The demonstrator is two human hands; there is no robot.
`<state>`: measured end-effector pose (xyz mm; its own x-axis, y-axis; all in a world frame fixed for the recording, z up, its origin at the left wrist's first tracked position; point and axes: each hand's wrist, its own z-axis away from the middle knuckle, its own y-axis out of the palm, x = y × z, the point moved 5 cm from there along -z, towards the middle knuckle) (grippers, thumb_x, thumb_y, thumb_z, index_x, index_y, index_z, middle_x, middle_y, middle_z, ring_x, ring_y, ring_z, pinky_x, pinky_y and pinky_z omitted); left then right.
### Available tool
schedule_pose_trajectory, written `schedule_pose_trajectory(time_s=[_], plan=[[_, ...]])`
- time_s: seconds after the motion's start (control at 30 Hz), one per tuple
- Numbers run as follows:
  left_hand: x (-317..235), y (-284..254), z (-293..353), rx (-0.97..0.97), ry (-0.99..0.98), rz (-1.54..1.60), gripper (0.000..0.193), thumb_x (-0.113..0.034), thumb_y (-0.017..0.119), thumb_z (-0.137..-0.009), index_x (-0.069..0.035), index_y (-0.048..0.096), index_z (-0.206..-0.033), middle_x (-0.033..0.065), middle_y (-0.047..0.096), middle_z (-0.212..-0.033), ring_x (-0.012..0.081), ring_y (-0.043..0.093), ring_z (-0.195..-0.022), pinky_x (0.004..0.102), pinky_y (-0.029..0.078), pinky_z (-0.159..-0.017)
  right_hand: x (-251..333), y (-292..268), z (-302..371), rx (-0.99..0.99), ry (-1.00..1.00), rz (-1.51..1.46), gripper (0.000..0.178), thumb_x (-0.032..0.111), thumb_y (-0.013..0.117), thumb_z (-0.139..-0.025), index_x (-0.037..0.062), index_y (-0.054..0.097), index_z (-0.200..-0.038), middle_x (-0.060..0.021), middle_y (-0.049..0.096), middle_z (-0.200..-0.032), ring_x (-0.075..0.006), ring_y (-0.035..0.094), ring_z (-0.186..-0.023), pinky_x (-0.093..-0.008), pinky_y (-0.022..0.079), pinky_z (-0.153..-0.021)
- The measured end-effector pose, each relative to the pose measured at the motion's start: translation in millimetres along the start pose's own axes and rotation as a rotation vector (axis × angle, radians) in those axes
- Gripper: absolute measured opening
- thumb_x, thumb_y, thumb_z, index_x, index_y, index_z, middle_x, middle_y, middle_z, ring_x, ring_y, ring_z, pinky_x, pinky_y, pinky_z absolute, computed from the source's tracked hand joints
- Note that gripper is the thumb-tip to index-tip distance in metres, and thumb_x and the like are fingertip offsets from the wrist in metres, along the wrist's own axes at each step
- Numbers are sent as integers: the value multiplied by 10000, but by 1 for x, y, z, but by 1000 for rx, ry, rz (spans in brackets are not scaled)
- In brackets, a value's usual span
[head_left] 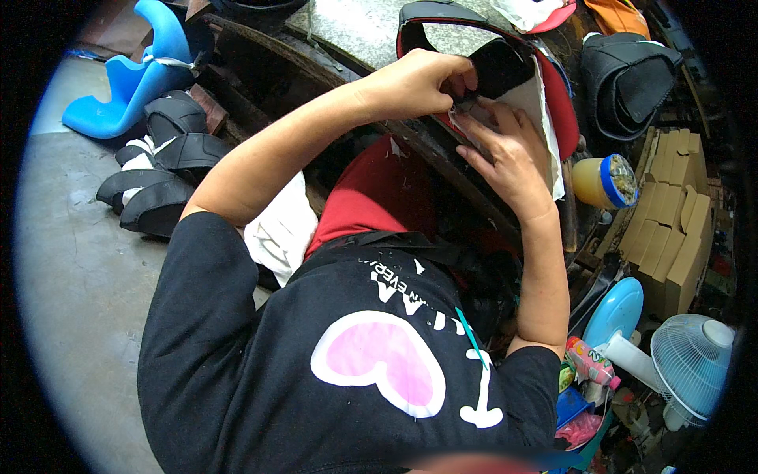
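Observation:
A black shoe upper (505,67) with red edging and a whitish sheet (545,99) along its right side is between my hands, at the edge of the bench. My left hand (426,83) is closed, pinching the upper's near edge; its fingertips are partly hidden. My right hand (505,146) lies against the piece from the right, fingers bent and tips close to the left hand's. Just beyond them, a black band with a red inner edge (410,24) arches up over a grey slab (347,35).
Black uppers (162,170) and a blue shoe last (130,79) are at left, more black uppers (628,83) at far right. Along the right stand a blue-rimmed jar (604,182), cardboard boxes (667,221) and a fan (691,367). White cloth (284,229) hangs by my lap.

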<state>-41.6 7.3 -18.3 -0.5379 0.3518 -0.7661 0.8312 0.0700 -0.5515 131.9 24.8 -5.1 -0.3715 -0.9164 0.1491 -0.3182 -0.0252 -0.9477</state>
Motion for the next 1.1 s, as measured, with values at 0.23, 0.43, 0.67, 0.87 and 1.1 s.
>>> schedule_pose_trajectory(time_s=[0.23,0.43,0.67,0.87,1.1], plan=[[3,2,-4,-23,-269,-15,356,21,596,-739,18,685,-1084,167,720,-945,238,716,-927,352,569,-850,9,1,-2,37,-35,39,564,348,804,-752,364,662,-1298,-94,602,-1291,-315,578,-1108,-426,479,-965],[-7,6,-1,4,-121,-66,315,12,598,-740,31,673,-1046,189,716,-936,268,721,-916,362,567,-841,19,3,0,61,-48,110,547,377,798,-754,401,664,-1284,-111,593,-1299,-327,571,-1114,-440,455,-993],[-15,17,21,-72,-39,-94,187,-27,605,-874,-3,629,-1059,195,694,-951,353,705,-928,391,555,-810,-18,-6,5,147,29,-617,280,268,722,-894,169,760,-1154,-222,635,-1309,-319,566,-1288,-391,395,-1103],[-41,38,30,25,333,-626,190,-71,622,-758,-59,581,-942,85,587,-887,294,578,-982,385,511,-865,-42,-13,20,-26,320,-953,258,138,673,-940,28,703,-1171,-108,692,-1192,-189,621,-1156,-314,464,-1007],[-29,24,31,-187,221,-284,286,4,655,-846,-25,586,-1122,158,605,-1127,366,623,-1014,428,530,-877,-69,-14,24,-190,365,-826,275,81,597,-975,-14,614,-1232,-108,681,-1203,-175,641,-1119,-304,490,-969]])
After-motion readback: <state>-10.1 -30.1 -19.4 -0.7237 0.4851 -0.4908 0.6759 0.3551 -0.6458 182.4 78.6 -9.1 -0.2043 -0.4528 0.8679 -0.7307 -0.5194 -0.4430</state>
